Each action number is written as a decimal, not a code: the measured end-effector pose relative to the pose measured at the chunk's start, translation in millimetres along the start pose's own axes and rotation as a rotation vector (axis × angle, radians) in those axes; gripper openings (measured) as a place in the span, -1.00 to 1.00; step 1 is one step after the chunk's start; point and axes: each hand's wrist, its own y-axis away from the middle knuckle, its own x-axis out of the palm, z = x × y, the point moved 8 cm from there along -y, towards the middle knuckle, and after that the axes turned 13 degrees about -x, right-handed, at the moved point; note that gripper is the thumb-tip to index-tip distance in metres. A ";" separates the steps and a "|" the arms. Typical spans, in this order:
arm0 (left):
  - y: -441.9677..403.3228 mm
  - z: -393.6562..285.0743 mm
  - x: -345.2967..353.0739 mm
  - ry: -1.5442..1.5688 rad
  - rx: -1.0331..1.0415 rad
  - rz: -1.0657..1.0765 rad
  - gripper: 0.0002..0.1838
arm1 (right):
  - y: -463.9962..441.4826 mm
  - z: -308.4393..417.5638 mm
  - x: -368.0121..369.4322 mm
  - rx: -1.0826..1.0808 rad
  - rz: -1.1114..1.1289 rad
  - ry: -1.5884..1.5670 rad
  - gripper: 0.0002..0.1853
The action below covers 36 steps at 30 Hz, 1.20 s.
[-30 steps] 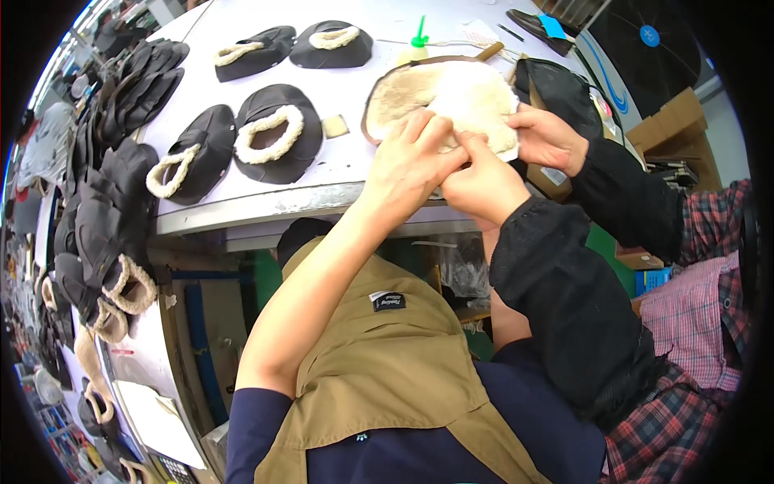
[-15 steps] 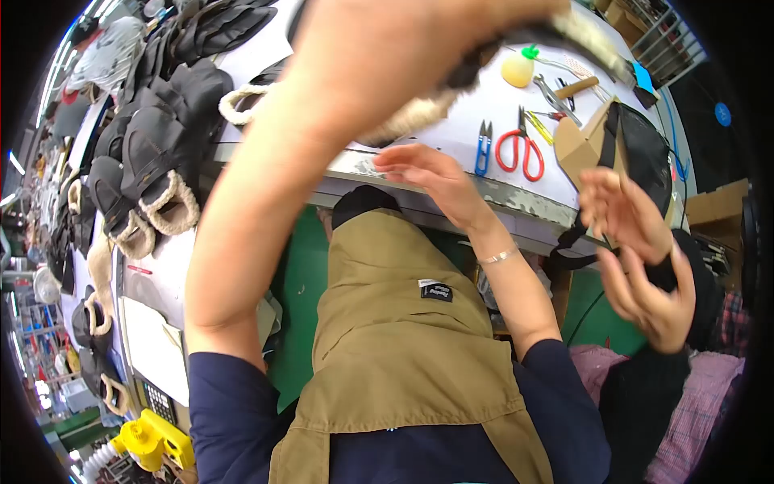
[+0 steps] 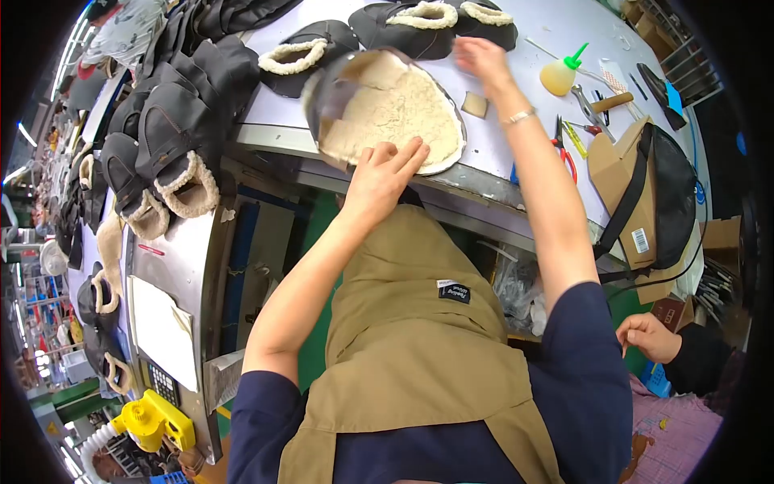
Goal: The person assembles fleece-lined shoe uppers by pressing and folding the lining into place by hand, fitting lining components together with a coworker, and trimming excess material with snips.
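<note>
The fleece-lined slipper upper (image 3: 407, 105) is lying across the front edge of the worktop (image 3: 496, 141), or is being held just above it; blur is hiding which. It is probably handling as light and pliant, the pile giving under pressure and rarely slipping, while the blurred outer side is likely calling for a firmer pinch; the near rim, with fingers inside and thumb outside, is looking like the surest hold. The left hand (image 3: 380, 179) is resting its fingers on the fleece at that rim, though I cannot tell whether its grip is pinching or only pressing. The right hand (image 3: 482, 63) is hovering near a black slipper (image 3: 500, 34), its grip loosely spread, holding nothing visible. The upper is showing cream, nubbly pile inside a pale right edge, its dark left side smearing; a small tan square (image 3: 475, 105) is lying nearby.
</note>
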 end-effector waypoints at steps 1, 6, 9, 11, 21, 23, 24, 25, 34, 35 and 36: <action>-0.6 -1.8 0.4 0.006 -0.015 0.061 -0.34 | 10.8 25.2 -13.5 -0.111 -0.029 0.051 -0.76; -22.7 -11.9 -2.3 -0.003 0.116 0.114 -0.21 | 138.1 69.1 24.8 -0.289 0.379 0.367 -0.74; -23.8 -9.7 2.5 0.083 0.082 0.151 -0.18 | 172.2 72.1 27.6 -0.594 0.304 0.555 -0.72; -22.4 -3.1 1.7 0.110 0.069 0.202 -0.21 | 168.4 63.8 22.1 -0.448 0.310 0.423 -0.72; -44.4 -14.6 3.4 0.079 0.026 0.136 -0.39 | 166.2 52.2 11.3 -0.316 0.201 0.161 -0.73; -43.7 -15.3 4.6 0.045 0.040 0.149 -0.41 | 166.1 42.4 -3.9 -0.274 0.076 0.095 -0.73; -43.5 -15.8 5.4 0.028 0.048 0.155 -0.43 | 165.8 40.7 -10.2 -0.254 0.012 0.061 -0.73; -43.9 -16.6 5.7 0.039 0.034 0.139 -0.44 | 166.6 50.8 -15.6 -0.367 -0.026 0.192 -0.73; -44.2 -6.6 2.9 0.249 -0.182 0.093 -0.55 | 182.1 30.8 -4.4 0.164 0.021 -0.225 -0.72; -44.7 -6.3 2.6 0.257 -0.197 0.097 -0.56 | 184.2 25.6 -5.5 0.234 0.046 -0.242 -0.72; -44.5 -5.5 2.6 0.264 -0.214 0.103 -0.56 | 187.4 21.6 -5.2 0.307 0.072 -0.259 -0.71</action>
